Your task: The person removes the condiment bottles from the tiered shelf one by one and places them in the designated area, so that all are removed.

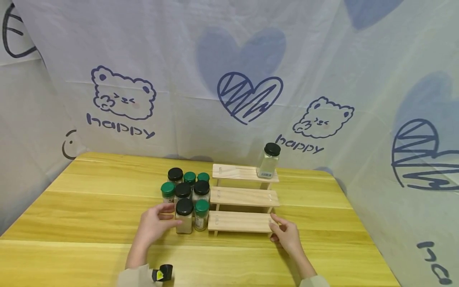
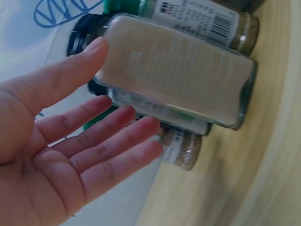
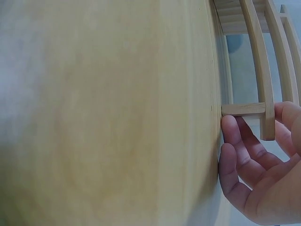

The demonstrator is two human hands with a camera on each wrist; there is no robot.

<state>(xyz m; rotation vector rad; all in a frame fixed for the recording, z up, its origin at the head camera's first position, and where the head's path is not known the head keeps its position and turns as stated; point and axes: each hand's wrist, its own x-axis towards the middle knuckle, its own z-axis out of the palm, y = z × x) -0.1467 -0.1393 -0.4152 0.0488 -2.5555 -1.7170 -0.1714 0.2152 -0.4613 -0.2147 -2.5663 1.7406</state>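
My left hand (image 1: 154,224) is at the left side of a square glass jar (image 1: 184,224) with a black lid and beige powder inside. In the left wrist view its fingers (image 2: 101,155) are spread and fairly straight, with the thumb tip over the jar near its lid. My right hand (image 1: 289,238) grips the right end of the lowest step of a three-tier wooden rack (image 1: 240,222). The right wrist view shows curled fingers (image 3: 237,146) at the step's short leg, the thumb side by the board. Another black-lidded jar (image 1: 269,163) stands upright on the top step's right end.
Several spice jars with black and green lids cluster left of the rack, among them a green-lidded jar (image 1: 201,217) beside the front black-lidded one. A black object (image 1: 165,273) with a yellow mark is by the left sleeve. A printed cloth (image 1: 193,131) hangs behind the wooden table (image 1: 89,199).
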